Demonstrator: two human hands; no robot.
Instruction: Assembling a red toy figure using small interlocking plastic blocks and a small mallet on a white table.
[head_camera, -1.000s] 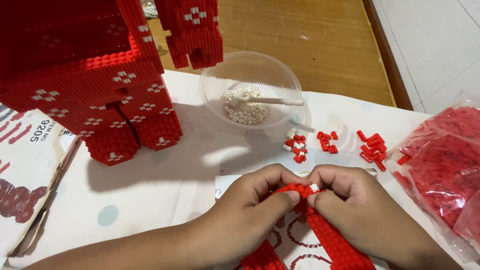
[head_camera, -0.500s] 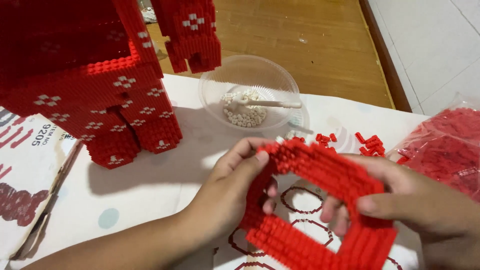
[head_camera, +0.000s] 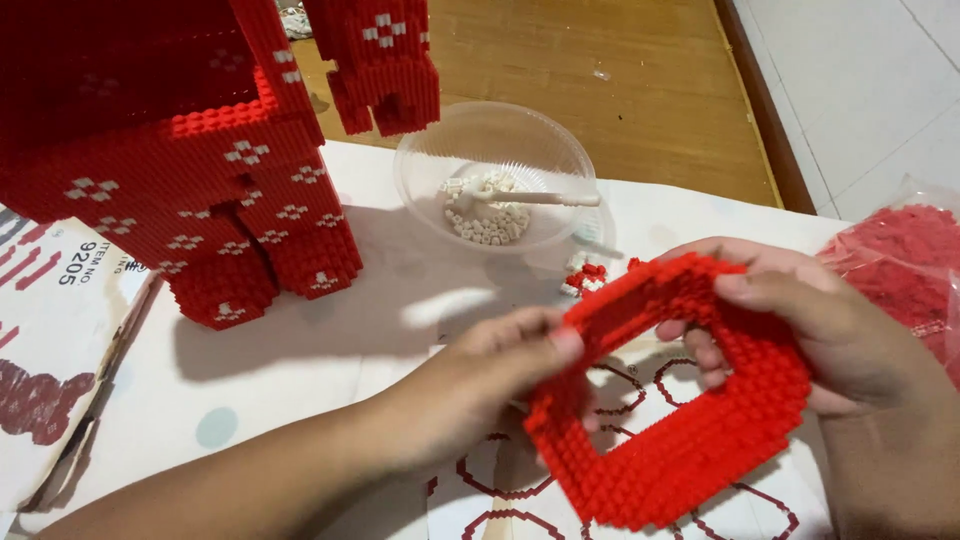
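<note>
1. The left hand (head_camera: 500, 365) grips the left edge of a red brick ring (head_camera: 680, 390), thumb on the front face and fingers behind it.
2. The right hand (head_camera: 810, 325) clasps the ring's upper right corner, thumb across the top edge and fingertips showing through the central opening.
3. The ring, a hollow frame built of small red bricks, is held tilted above the instruction sheet (head_camera: 520, 490), between both hands and clear of the table.
4. Compared with a second ago, when both hands pinched a narrow red piece low over the sheet, the ring is now raised and turned so that its open centre faces the camera; compared with half a second ago, the left hand has slid lower along the left edge.
5. A clear plastic bowl (head_camera: 500, 150) holding small white bricks (head_camera: 485, 220) and a white tool stands beyond the ring, unmoved.
6. A large red brick model (head_camera: 200, 190) with white patterns stands at the upper left.
7. A few loose red bricks (head_camera: 585, 278) lie just behind the ring; a clear bag of red bricks (head_camera: 900, 260) lies at the right.
8. White paper sheets cover the table (head_camera: 620, 60), whose bare wooden top shows at the far side; pale floor tiles (head_camera: 860, 80) lie beyond.
</note>
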